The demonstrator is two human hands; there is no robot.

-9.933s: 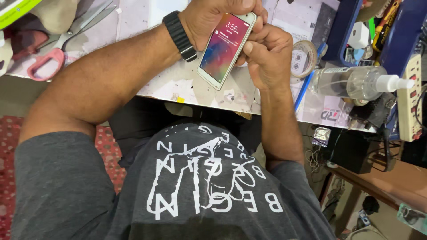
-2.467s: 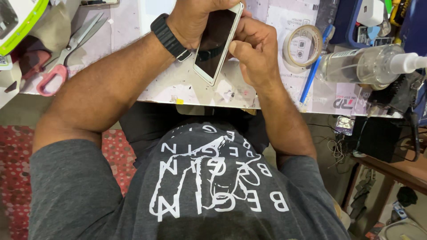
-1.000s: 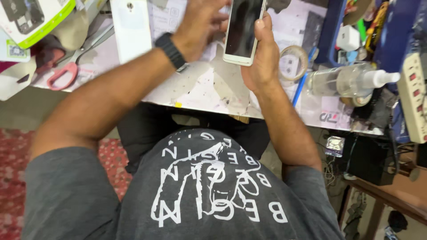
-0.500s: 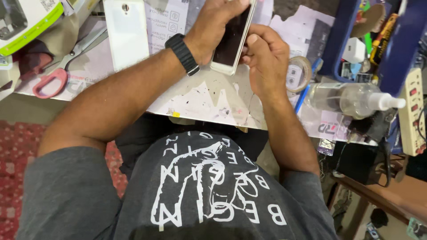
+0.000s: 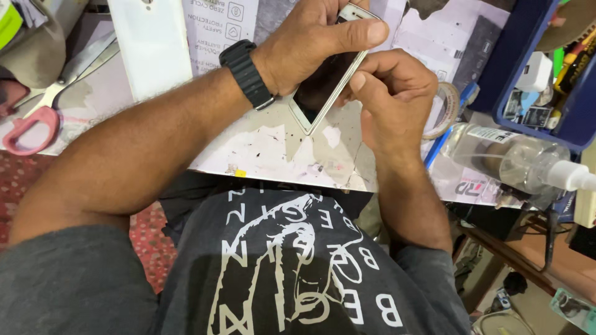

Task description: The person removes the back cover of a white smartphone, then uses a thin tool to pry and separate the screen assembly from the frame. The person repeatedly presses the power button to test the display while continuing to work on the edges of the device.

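A white smartphone (image 5: 323, 87) with a dark screen is held tilted above the worn white work table (image 5: 273, 155). My left hand (image 5: 310, 43), with a black watch on its wrist, grips the phone from above, thumb across its top edge. My right hand (image 5: 391, 93) closes on the phone's right edge, with its thumb pressed at the side of the screen. The upper part of the phone is hidden behind my left hand's fingers.
Pink-handled scissors (image 5: 43, 105) lie at the left, beside a white panel (image 5: 152, 46). A tape roll (image 5: 444, 111), a blue pen (image 5: 437, 146), a clear pump bottle (image 5: 509, 158) and a blue tray (image 5: 546, 68) of small parts crowd the right side.
The phone's lit screen went dark early on. Within the last second my left hand came back onto the phone and both hands drew it lower and closer, with the right thumb on its edge.
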